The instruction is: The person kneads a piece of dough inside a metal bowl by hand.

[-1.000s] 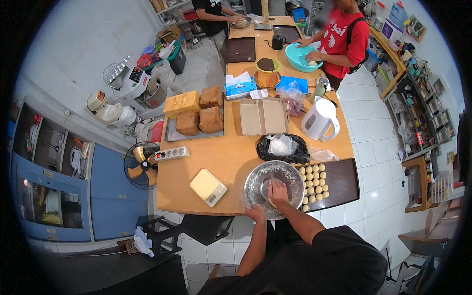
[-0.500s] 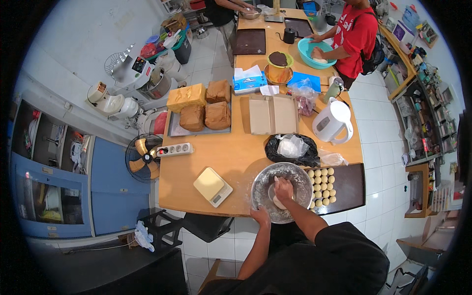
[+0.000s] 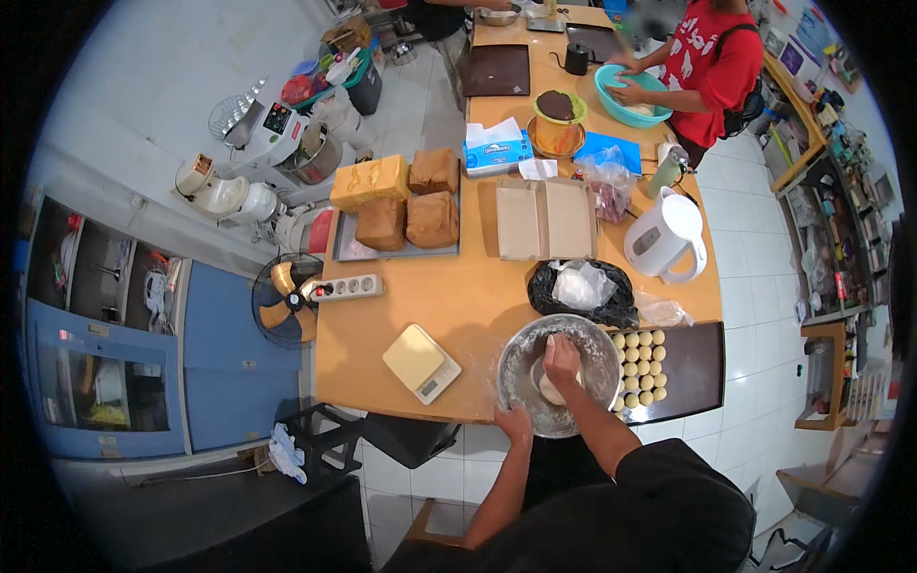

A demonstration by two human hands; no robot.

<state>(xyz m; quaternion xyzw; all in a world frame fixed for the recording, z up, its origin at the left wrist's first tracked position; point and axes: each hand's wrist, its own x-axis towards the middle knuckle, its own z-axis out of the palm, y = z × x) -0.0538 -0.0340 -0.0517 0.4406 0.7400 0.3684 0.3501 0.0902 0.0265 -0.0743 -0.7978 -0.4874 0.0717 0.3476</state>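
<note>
A large metal bowl (image 3: 608, 355), dusted white inside, sits at the table's near edge. My left hand (image 3: 514, 421) is closed on its near left rim. Inside the bowl lies a pale lump of dough (image 3: 550, 391). My right hand (image 3: 562, 360) is over the dough, its fingers stretched out and held together, its heel against the lump; the palm side is hidden. Directly right of the bowl, a dark baking tray (image 3: 690, 368) carries rows of small round dough balls (image 3: 645, 367).
Left of the bowl stands a kitchen scale (image 3: 421, 364). Behind the bowl are a black plastic bag (image 3: 543, 286), an open cardboard box (image 3: 545, 220) and a white kettle (image 3: 664, 239). Brown loaves (image 3: 433, 221) fill a tray at left. Across the table a person in red works at a turquoise basin (image 3: 611, 91).
My right hand's fingers, bent into the dough before, are now straighter and lifted. My left hand keeps its hold on the rim. The whole view has shifted slightly.
</note>
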